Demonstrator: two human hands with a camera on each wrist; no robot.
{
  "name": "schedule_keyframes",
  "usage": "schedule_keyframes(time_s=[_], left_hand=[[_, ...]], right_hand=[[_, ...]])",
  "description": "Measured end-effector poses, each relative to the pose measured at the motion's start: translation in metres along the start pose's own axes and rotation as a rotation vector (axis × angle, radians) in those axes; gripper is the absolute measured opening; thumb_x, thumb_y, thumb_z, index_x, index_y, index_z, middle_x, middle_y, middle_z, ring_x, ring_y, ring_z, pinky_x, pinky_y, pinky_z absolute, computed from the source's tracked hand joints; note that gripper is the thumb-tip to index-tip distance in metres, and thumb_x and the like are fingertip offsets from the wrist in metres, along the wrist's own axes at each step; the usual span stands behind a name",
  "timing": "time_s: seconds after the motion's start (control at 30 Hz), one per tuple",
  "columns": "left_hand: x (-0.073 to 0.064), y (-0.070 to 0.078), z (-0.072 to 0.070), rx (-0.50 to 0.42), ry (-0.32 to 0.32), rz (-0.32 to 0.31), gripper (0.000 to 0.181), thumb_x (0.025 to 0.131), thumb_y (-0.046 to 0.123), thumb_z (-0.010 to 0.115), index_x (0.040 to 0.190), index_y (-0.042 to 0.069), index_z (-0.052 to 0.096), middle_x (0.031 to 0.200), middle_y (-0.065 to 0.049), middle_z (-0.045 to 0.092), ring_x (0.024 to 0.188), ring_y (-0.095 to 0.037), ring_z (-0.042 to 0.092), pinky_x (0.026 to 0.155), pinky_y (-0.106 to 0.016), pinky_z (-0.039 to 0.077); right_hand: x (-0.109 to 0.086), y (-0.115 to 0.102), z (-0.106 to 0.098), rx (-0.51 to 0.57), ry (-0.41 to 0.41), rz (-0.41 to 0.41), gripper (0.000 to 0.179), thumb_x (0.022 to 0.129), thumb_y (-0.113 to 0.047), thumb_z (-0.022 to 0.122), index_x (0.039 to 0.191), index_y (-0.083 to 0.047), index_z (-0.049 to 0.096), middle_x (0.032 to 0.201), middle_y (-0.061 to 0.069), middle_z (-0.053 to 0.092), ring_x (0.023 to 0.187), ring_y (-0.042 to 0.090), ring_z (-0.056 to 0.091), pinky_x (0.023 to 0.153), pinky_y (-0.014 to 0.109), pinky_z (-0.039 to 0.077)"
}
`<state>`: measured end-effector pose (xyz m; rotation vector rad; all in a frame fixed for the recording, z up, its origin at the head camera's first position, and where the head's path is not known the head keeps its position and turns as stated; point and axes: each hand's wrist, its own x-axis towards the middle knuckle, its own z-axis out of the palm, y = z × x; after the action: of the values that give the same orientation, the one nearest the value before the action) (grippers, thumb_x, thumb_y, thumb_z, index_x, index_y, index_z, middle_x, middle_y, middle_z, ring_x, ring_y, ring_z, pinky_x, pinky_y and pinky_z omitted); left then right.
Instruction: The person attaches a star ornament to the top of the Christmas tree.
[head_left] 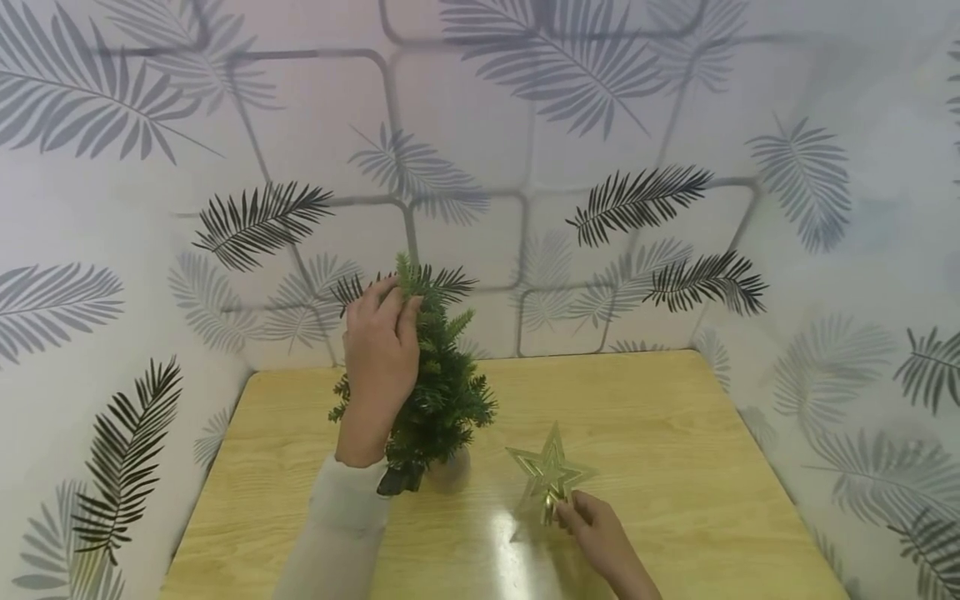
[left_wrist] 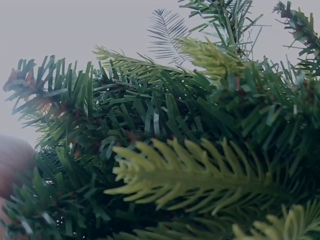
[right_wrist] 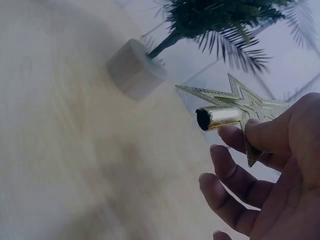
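A small artificial Christmas tree (head_left: 442,392) stands on the table, its round pale base (right_wrist: 132,70) plain in the right wrist view. My left hand (head_left: 381,358) is raised at the treetop, thumb and fingers pinching the light green top sprig (head_left: 405,271). Dark and light green needles (left_wrist: 190,172) fill the left wrist view, where only a blurred bit of that hand shows at the left edge. To the right of the tree, my right hand (head_left: 603,533) holds a gold star tree topper (head_left: 551,468) between thumb and index finger. The topper's hollow tube (right_wrist: 220,117) opens away from the palm.
The light wood table (head_left: 637,417) reaches back to a wall (head_left: 465,100) with a leaf pattern, which also runs along both sides. Behind the tree, the wall is close. A bright glare lies on the tabletop near the front.
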<state>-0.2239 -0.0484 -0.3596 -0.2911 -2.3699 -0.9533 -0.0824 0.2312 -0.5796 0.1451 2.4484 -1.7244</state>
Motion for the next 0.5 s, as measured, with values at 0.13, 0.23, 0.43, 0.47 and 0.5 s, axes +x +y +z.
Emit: schedule_keyframes(time_s=[0.13, 0.23, 0.43, 0.47, 0.5], left_hand=[[0.000, -0.001, -0.002, -0.002, 0.003, -0.003, 0.040, 0.112, 0.031, 0.048, 0.111, -0.001, 0.072, 0.145, -0.017, 0.056, 0.135, -0.047, 0.045, 0.094, -0.070, 0.043], [0.001, -0.001, -0.003, -0.003, 0.012, -0.005, 0.040, 0.111, 0.032, 0.049, 0.108, -0.001, 0.072, 0.143, -0.017, 0.058, 0.133, -0.048, 0.046, 0.092, -0.070, 0.044], [0.001, 0.000, -0.001, -0.004, 0.014, -0.026, 0.041, 0.112, 0.032, 0.048, 0.108, 0.000, 0.072, 0.142, -0.016, 0.058, 0.132, -0.046, 0.047, 0.089, -0.069, 0.044], [0.001, 0.001, 0.000, -0.004, 0.011, -0.028, 0.041, 0.112, 0.033, 0.047, 0.109, 0.000, 0.072, 0.142, -0.016, 0.058, 0.132, -0.045, 0.047, 0.088, -0.069, 0.045], [0.001, 0.001, 0.001, -0.001, 0.008, -0.030, 0.042, 0.112, 0.033, 0.047, 0.110, 0.000, 0.072, 0.143, -0.015, 0.058, 0.132, -0.045, 0.047, 0.087, -0.068, 0.045]], right_hand=[[0.004, -0.019, -0.002, 0.015, 0.026, -0.002, 0.023, 0.107, -0.014, 0.056, 0.095, 0.001, 0.068, 0.092, 0.010, 0.068, 0.089, 0.026, 0.061, 0.085, 0.043, 0.053], [0.006, -0.030, -0.005, 0.032, 0.031, -0.010, 0.024, 0.107, -0.016, 0.056, 0.096, 0.000, 0.069, 0.093, 0.008, 0.068, 0.091, 0.025, 0.061, 0.089, 0.045, 0.051], [0.011, -0.050, -0.013, 0.088, 0.081, -0.059, 0.023, 0.107, -0.017, 0.057, 0.098, 0.001, 0.070, 0.095, 0.009, 0.069, 0.093, 0.026, 0.061, 0.092, 0.044, 0.048], [0.011, -0.052, -0.015, 0.095, 0.094, -0.062, 0.023, 0.107, -0.017, 0.057, 0.099, 0.001, 0.070, 0.095, 0.008, 0.069, 0.094, 0.025, 0.061, 0.092, 0.042, 0.048], [0.011, -0.055, -0.016, 0.099, 0.103, -0.063, 0.024, 0.107, -0.018, 0.058, 0.100, 0.001, 0.070, 0.096, 0.008, 0.069, 0.094, 0.025, 0.061, 0.092, 0.042, 0.047]])
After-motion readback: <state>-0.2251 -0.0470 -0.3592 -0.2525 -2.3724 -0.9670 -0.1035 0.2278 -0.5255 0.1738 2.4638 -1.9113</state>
